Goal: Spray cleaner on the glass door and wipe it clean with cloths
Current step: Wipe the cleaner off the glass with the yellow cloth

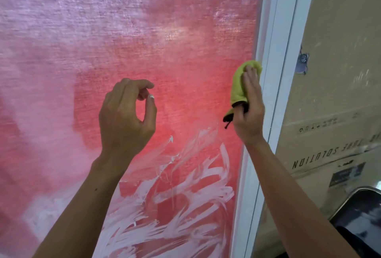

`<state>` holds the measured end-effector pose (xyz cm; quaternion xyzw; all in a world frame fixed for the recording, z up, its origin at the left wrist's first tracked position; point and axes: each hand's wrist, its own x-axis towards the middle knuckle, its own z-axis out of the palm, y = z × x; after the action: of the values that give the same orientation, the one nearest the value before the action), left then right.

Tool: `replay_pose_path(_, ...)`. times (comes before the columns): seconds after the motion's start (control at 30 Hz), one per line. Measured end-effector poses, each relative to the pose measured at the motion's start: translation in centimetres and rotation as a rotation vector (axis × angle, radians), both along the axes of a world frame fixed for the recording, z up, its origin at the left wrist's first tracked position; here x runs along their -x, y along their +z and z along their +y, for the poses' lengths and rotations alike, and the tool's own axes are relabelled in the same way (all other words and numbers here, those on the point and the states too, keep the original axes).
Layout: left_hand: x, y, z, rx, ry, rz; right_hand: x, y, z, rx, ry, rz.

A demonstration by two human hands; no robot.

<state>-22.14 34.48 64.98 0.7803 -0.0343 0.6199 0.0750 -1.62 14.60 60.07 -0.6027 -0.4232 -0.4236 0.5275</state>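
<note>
The glass door [165,37] fills most of the head view, with red fabric showing behind it. White smears of cleaner [175,196] streak its lower middle. My right hand [248,111] presses a folded yellow-green cloth [241,84] flat against the glass, close to the white door frame [276,72]; the fingers lie straight and the thumb holds the cloth's dark-edged lower end. My left hand [125,117] hovers in front of the glass at centre, fingers loosely curled, holding nothing. A dab of white cleaner sits on a fingertip.
Right of the frame is a beige cardboard panel [340,93] with mirrored printed lettering. A dark, shiny rounded object [360,216] sits at the lower right corner.
</note>
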Motion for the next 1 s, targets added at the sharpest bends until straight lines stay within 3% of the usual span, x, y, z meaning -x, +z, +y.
replay_pose_path(0.13, 0.1, -0.4, 0.1, 0.026, 0.043, -0.031, 1.3, -1.4, 3.1, 0.068, 0.011, -0.103)
replay_pose_path(0.23, 0.2, -0.8, 0.4, 0.021, 0.078, -0.035, 3.9, -7.0, 5.2, 0.409, 0.097, -0.355)
replay_pose_path(0.3, 0.5, -1.0, 0.8, 0.005, 0.091, -0.029, 3.7, -8.1, 5.1, 0.503, 0.079, -0.470)
replay_pose_path(0.47, 2.1, -1.4, 2.5, -0.029, 0.122, 0.001, 1.8, -2.5, 3.5, -0.011, -0.036, -0.056)
replay_pose_path(0.57, 3.1, -1.4, 3.7, -0.032, 0.118, 0.020, 3.0, -2.2, 4.9, -0.110, -0.076, 0.023)
replay_pose_path(0.63, 3.5, -1.3, 4.3, -0.032, 0.103, 0.023, 5.4, -4.4, 7.4, 0.054, 0.004, -0.066)
replay_pose_path(0.73, 3.8, -1.3, 4.7, -0.032, 0.068, 0.052, 8.1, -8.3, 9.4, 0.497, 0.102, -0.436)
replay_pose_path(0.8, 4.1, -1.5, 4.7, -0.043, 0.044, 0.074, 8.2, -8.6, 9.1, 0.618, 0.081, -0.535)
replay_pose_path(0.87, 4.6, -1.7, 4.9, -0.051, 0.039, 0.087, 7.9, -7.5, 8.7, 0.514, 0.031, -0.405)
replay_pose_path(1.0, 5.6, -2.2, 5.7, -0.052, 0.041, 0.114, 6.4, -3.9, 6.8, 0.041, -0.076, 0.036)
